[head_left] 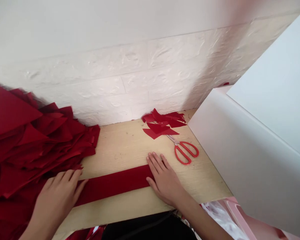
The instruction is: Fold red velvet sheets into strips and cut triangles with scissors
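A long strip of red cloth (115, 183) lies flat across the wooden tabletop (130, 143). My left hand (57, 196) rests flat on the strip's left part, fingers stretched out. My right hand (163, 178) lies flat on the strip's right end, fingers spread and pressing down. Neither hand grips anything. Red-handled scissors (183, 150) lie on the wood just beyond my right hand, untouched.
A big heap of red cloth pieces (32, 146) fills the left side. Small red offcuts (163, 124) lie by the white brick-textured wall (130, 73). A white panel (252, 150) bounds the table on the right.
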`<state>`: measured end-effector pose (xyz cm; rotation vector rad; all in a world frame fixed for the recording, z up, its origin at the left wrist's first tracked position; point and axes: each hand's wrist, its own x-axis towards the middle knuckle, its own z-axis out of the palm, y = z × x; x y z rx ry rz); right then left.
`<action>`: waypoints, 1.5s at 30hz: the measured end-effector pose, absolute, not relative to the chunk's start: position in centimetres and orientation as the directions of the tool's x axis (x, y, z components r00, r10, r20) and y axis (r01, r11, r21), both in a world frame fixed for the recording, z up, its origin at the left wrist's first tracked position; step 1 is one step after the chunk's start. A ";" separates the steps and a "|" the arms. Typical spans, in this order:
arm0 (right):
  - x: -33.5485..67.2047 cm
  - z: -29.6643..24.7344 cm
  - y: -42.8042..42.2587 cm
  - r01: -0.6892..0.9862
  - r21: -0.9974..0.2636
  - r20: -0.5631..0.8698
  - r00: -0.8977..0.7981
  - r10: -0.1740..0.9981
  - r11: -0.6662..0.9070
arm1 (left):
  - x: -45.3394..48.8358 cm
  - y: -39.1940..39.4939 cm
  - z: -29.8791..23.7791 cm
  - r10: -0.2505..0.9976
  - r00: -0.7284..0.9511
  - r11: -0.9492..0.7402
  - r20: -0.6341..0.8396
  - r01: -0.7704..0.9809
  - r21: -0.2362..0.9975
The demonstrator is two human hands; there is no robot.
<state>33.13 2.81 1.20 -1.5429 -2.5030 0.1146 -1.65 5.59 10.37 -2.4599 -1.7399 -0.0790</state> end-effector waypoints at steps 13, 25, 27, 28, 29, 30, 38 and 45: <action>35.4 2.2 1.8 0.801 -0.557 0.260 -0.084 0.962 0.220 | 14.8 7.9 7.5 0.824 0.416 -0.334 -0.386 0.905 0.262; 36.8 3.5 1.5 0.760 -0.631 0.278 0.030 0.960 0.158 | 12.6 6.2 5.8 0.802 0.560 -0.454 -0.208 0.798 0.397; 36.3 4.3 1.8 0.738 -0.641 0.337 0.024 0.941 0.211 | 12.4 6.0 5.9 0.822 0.540 -0.425 -0.180 0.792 0.439; 36.1 4.6 1.9 0.724 -0.648 0.358 0.016 0.933 0.236 | 12.4 6.0 6.2 0.832 0.533 -0.412 -0.154 0.779 0.472; 35.9 5.0 1.9 0.709 -0.656 0.372 0.004 0.928 0.260 | 12.5 6.1 6.5 0.840 0.530 -0.406 -0.118 0.758 0.510; 35.7 5.4 2.0 0.695 -0.664 0.375 -0.009 0.927 0.276 | 12.7 6.3 6.9 0.843 0.532 -0.409 -0.077 0.728 0.550; 34.2 7.5 1.6 0.646 -0.717 0.339 -0.003 0.941 0.260 | 16.2 7.5 9.1 0.775 0.550 -0.583 0.311 0.433 0.687; 33.4 8.0 1.3 0.595 -0.756 0.378 0.054 0.924 0.274 | 16.4 6.7 9.2 0.809 0.445 -0.546 0.385 0.324 0.772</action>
